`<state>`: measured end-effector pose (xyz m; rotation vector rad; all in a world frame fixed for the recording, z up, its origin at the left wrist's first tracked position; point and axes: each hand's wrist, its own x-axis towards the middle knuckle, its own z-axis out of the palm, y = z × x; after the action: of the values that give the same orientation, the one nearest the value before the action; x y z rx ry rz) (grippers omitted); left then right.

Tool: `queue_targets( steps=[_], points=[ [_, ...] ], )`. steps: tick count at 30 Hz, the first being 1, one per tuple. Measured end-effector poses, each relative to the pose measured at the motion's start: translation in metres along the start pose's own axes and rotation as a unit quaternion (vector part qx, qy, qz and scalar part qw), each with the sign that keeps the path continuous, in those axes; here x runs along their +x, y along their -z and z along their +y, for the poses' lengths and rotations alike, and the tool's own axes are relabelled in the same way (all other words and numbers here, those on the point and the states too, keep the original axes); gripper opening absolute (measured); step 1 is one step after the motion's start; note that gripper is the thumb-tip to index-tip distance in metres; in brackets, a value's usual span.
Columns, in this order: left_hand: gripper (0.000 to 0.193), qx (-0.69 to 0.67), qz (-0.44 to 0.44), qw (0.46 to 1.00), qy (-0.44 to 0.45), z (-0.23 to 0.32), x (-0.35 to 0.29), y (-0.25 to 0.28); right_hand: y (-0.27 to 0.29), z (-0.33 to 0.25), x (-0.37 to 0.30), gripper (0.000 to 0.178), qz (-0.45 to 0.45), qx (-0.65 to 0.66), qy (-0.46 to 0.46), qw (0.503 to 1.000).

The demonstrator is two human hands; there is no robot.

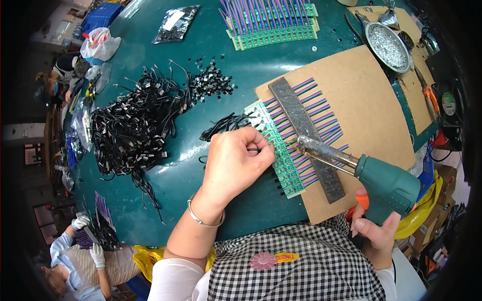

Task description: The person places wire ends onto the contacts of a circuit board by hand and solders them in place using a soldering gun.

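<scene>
My left hand point(235, 163) pinches a thin black wire point(254, 149) and holds its end against a green strip of small circuit boards point(279, 153). The strip lies on a brown cardboard sheet point(361, 100), with purple and blue wires running under a grey weight bar point(306, 138). My right hand point(374, 228) grips a green soldering gun point(386, 185) by its handle. The gun's metal tip point(296, 147) rests on the strip just right of my left fingers.
A big heap of black wires point(133, 125) covers the left of the green table, with small black parts point(211, 83) behind it. More green board strips point(273, 22) lie at the back. A metal dish of solder scraps point(386, 46) sits at the right. Another person point(80, 256) works at lower left.
</scene>
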<state>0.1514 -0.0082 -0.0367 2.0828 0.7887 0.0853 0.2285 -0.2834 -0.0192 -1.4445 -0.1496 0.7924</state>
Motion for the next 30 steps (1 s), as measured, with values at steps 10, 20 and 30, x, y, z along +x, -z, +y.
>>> queue_targets(
  steps=[10, 20, 30],
  points=[
    [0.010, -0.027, 0.028, 0.999, -0.016, -0.004, -0.018, -0.011, 0.004, 0.003, -0.004, 0.057, -0.015, -0.019, 0.003, 1.000],
    [0.009, 0.020, 0.102, 0.992, -0.070, -0.005, -0.022, -0.022, 0.007, 0.011, -0.002, 0.054, -0.038, -0.025, 0.024, 0.999],
    [0.010, 0.049, 0.114, 0.989, -0.079, -0.002, -0.023, -0.022, 0.011, 0.011, -0.003, 0.051, -0.065, -0.043, -0.003, 0.997]
  ],
)
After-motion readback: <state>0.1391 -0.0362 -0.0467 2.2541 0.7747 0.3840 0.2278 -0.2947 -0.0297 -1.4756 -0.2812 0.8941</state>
